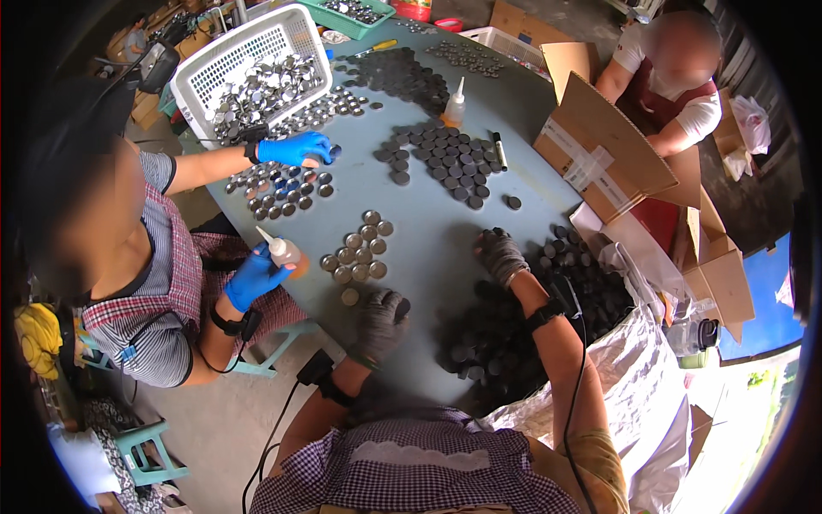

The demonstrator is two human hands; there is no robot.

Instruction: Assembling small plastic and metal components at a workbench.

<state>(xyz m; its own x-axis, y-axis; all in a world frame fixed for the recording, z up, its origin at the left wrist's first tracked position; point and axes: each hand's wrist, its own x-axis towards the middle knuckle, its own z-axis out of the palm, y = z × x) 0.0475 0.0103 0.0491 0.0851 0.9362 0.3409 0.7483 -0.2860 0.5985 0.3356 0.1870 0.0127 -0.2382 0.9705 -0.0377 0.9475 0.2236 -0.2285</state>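
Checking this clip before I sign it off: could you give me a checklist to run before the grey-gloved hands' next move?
1. Silver round metal caps spread in a single layer, within apparent reach: ok.
2. Heaped black round discs beside the right forearm: ok.
3. Grey-gloved left hand gripping a disc: cannot tell; something dark shows at its fingertips.
4. Grey-gloved right hand gripping a disc: cannot tell; its fingers hide it.
5. Co-worker's blue-gloved hand with a bottle apart from those caps: ok.
6. White-nozzled translucent bottle upright on the table: ok.
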